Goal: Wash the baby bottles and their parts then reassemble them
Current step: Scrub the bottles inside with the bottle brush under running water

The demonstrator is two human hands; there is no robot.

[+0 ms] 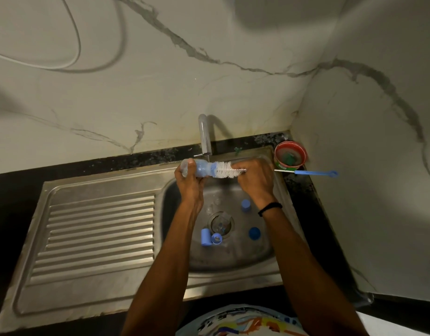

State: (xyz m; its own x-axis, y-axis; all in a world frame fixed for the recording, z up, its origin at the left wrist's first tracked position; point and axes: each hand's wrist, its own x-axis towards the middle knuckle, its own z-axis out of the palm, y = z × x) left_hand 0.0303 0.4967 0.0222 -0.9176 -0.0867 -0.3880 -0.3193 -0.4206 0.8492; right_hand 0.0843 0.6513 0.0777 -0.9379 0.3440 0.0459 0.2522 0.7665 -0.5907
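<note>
Left hand: gripping the bottle, fingers curling round its base end and holding it up over the basin, just under the tap.
Right hand: closing round the brush at its handle end – the fingers are wrapping the handle, which is mostly hidden under the knuckles.
Bottle axis: lying roughly level, long axis running left to right; base pointing left into the left palm, mouth pointing right toward the right hand.
Brush: lining up along that same axis, the white bristles sitting at the mouth and mostly outside it.
Step, as I judge it: scrubbing the inside of the bottle, with washing far from finished.
Loose parts: blue caps and a blue ring are lying in the sink, near the drain; clear pieces are sitting there too, hard to make out.
Spare brush: resting on the counter edge beside a red tub, well apart from the hands.
Risk: a wet bottle slipping out of the left hand if the brush is pushed hard along the axis – the grip is only at the base.
Risk: bristles flicking water outward if pulled free fast.
Risk: small clear parts being missed, or knocked, in the dim basin.
</note>
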